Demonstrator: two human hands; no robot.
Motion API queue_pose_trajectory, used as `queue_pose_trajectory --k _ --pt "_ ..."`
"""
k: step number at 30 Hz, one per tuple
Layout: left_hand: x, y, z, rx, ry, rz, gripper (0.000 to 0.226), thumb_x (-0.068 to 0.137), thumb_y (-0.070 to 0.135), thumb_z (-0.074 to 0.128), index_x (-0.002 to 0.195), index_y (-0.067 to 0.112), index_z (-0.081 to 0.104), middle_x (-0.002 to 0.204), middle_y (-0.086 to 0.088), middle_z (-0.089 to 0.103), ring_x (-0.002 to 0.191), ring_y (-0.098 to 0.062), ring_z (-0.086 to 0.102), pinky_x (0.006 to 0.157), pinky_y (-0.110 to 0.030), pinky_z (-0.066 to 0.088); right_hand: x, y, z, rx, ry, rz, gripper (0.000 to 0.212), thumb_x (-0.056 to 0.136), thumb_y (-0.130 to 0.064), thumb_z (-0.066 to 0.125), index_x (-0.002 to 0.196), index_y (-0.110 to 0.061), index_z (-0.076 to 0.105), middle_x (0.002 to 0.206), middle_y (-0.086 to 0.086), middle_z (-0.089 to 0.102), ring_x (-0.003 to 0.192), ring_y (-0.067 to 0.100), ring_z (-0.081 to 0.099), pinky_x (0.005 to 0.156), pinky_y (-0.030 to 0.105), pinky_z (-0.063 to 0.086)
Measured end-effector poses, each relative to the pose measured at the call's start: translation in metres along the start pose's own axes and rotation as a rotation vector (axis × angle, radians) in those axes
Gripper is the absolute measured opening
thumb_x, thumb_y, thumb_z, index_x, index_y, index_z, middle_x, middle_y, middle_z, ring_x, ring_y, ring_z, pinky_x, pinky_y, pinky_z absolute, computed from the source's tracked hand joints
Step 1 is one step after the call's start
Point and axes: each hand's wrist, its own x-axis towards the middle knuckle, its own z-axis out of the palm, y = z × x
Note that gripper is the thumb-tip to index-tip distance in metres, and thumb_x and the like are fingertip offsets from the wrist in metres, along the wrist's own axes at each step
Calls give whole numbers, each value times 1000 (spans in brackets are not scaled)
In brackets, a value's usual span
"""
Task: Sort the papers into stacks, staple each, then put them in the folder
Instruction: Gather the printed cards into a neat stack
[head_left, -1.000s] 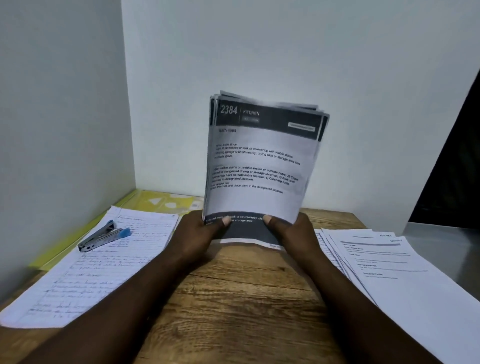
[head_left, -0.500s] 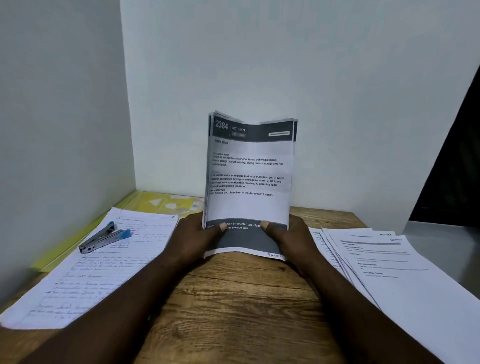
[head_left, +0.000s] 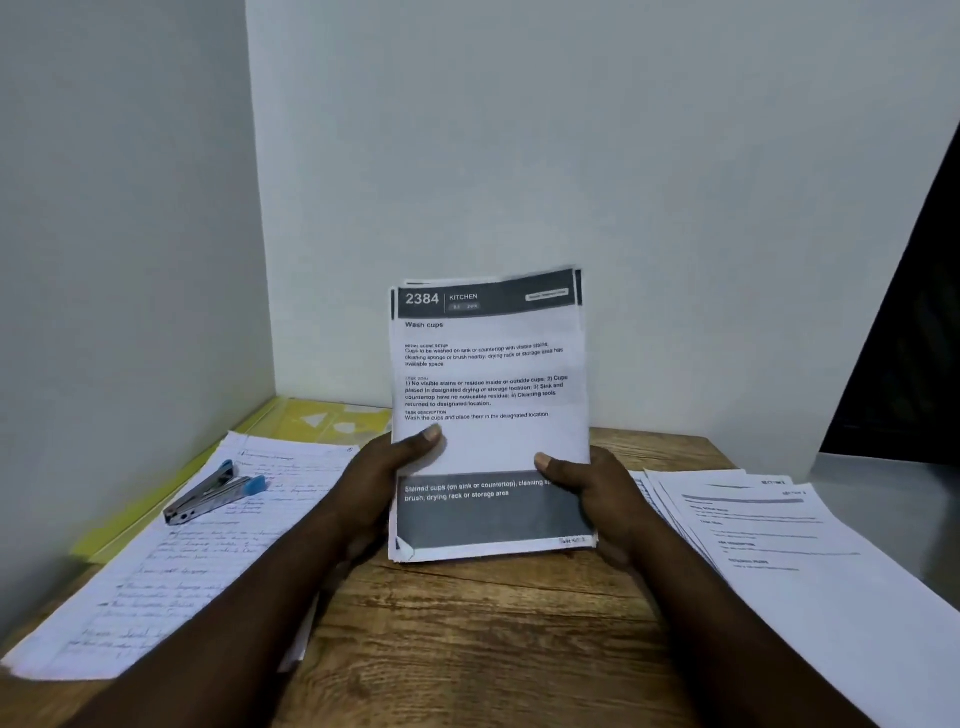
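Head view, looking down over both forearms. Printed stack (head_left: 488, 395), top sheet headed "2384 KITCHEN / Wash cups", held near upright at desk (head_left: 493, 649) centre, text facing the camera.

- Left hand (head_left: 379, 488) grips the stack's left edge, thumb flat on the front sheet.
- Right hand (head_left: 592, 499) grips the right edge lower down, thumb on the front near the dark footer band.
- Stapler (head_left: 213, 499), blue-tipped, lies on the handwritten sheets (head_left: 208, 571) at left, well apart from the stack.
- Yellow folder (head_left: 322, 421) at far left, against the wall.
- Fanned pile of printed papers (head_left: 779, 561) at right.

Handling, my judgement:
- Stack looks light and floppy; loose sheets will likely slide on each other.
- Top edges sit uneven and the near-left corner is dog-eared, so it probably wants squaring on the desk before stapling.
- Best held low at both side edges, as now; a top corner should stay free for the staple.

Hard to make out:
- Fingers of both hands hidden behind the stack.
- Cannot tell if the stack's bottom edge touches the desk.
- Sheet count unclear.
- Folder largely covered by the handwritten sheets.
- Handwriting illegible.
- Right pile cut off at the frame edge.
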Motion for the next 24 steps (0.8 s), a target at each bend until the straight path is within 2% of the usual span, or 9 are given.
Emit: queue_pose_trajectory --k 2,8,11,16,19,24 --pt "1 3 -4 -35 -26 -46 43 103 31 63 139 9 67 135 -21 70 125 -43 67 111 -58 48 -3 -1 -1 -17 -57 31 29 95 -16 73 121 -3 74 111 15 79 102 39 76 92 51 60" --pt "2 -1 -11 133 52 -7 39 99 25 67 134 7 69 129 -16 74 118 -38 72 110 -60 50 -7 -2 -4 39 -167 99 35 99 -22 68 129 -5 71 123 19 75 112 43 72 100 58 56" --pt "0 1 -14 147 27 -45 43 97 27 70 135 6 69 130 -17 73 120 -40 71 111 -62 49 -6 -5 -6 120 -130 112 34 102 -19 63 130 -1 69 124 21 74 114 45 71 97 58 58" --pt "-5 0 -10 170 -42 -75 42 99 26 70 135 5 69 132 -19 72 122 -40 70 111 -59 49 -7 -3 -4 85 -97 110 29 102 -14 62 128 -3 70 120 19 76 111 44 73 96 59 59" --pt "-8 4 -4 147 -49 -87 43 98 31 71 133 6 71 133 -19 71 121 -39 70 111 -56 50 -8 -4 -2 31 -103 90 29 102 -15 65 128 -6 71 119 17 77 110 41 74 98 61 57" --pt "-8 13 1 -25 25 -81 54 105 47 55 139 7 66 137 -18 69 128 -36 67 117 -53 44 -10 -4 -7 17 -151 112 32 96 -14 71 127 -7 73 122 20 75 111 45 73 101 69 52"
